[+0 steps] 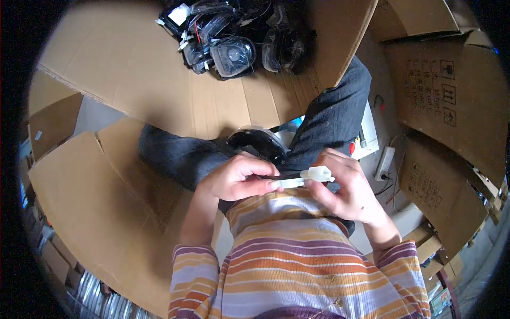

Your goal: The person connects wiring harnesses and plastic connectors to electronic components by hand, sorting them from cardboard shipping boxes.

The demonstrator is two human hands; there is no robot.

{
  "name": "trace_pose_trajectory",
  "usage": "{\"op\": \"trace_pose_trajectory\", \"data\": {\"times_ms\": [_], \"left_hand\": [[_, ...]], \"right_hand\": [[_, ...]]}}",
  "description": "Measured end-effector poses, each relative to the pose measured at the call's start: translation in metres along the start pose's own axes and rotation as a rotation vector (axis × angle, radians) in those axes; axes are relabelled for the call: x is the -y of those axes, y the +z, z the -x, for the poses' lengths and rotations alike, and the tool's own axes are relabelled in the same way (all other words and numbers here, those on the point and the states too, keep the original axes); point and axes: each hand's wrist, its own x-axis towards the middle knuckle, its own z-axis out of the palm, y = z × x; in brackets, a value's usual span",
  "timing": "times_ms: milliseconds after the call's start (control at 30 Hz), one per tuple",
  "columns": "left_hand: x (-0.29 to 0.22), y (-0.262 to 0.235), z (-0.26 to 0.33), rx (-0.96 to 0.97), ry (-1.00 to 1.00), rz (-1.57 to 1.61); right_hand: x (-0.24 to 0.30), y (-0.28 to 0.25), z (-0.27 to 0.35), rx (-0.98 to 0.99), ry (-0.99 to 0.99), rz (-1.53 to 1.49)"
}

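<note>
In front of my waist, my left hand (239, 178) pinches a small flat white plastic piece (291, 183) between thumb and fingers. My right hand (348, 183) is closed on a white plastic connector (317, 173), its thumb beneath. The two white parts meet or overlap; whether they are joined I cannot tell. Something dark, perhaps a cable, runs between the fingertips behind them. A black rounded lamp-like unit (257, 144) with a clear rim lies between my legs, just beyond the hands.
Beyond my knees an open cardboard box (223, 106) bears several black lamp units (234, 56) with wires and clear wrapping. More cardboard (101, 212) spreads at the left, and large cartons (441, 101) stand at the right. A white power strip (384, 163) lies on the floor at the right.
</note>
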Motion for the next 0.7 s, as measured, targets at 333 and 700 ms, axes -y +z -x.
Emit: {"op": "trace_pose_trajectory", "data": {"times_ms": [333,700], "left_hand": [[0.006,0.019,0.013,-0.369,-0.081,0.006],[0.005,0.017,0.021,-0.403,-0.138,0.153]], "right_hand": [[-0.014,-0.031,0.010,0.046,-0.021,0.010],[-0.013,-0.007,0.005,0.129,-0.119,-0.148]]}}
